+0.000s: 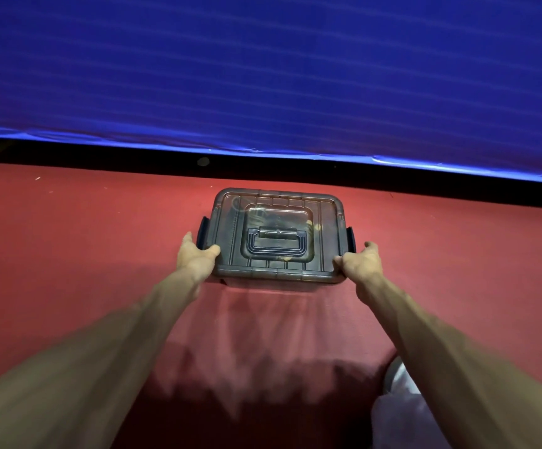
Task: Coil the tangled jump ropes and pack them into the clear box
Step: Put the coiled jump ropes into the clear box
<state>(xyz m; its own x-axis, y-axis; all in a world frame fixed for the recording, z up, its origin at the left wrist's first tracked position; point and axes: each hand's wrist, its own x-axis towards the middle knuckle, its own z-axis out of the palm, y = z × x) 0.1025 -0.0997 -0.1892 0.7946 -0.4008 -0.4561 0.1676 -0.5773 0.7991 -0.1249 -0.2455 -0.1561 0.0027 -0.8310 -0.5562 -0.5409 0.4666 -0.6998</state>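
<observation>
Red tabletop (68, 254). Lidded clear box (276, 202) between left hand (196, 256) and right hand (362, 262); fingers (188, 238) mostly hidden, grip undeterminable; contents murky.

We see the left hand (198, 257) and right hand (362, 262) bare; behind the fingers (188, 239), both forearms (127, 335) are bare too, up to the edge.

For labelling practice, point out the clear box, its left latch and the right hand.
clear box (276, 193): head view, lid's far rim.
left latch (202, 233): head view, clip's middle.
right hand (362, 264): head view, hand's back.
</observation>
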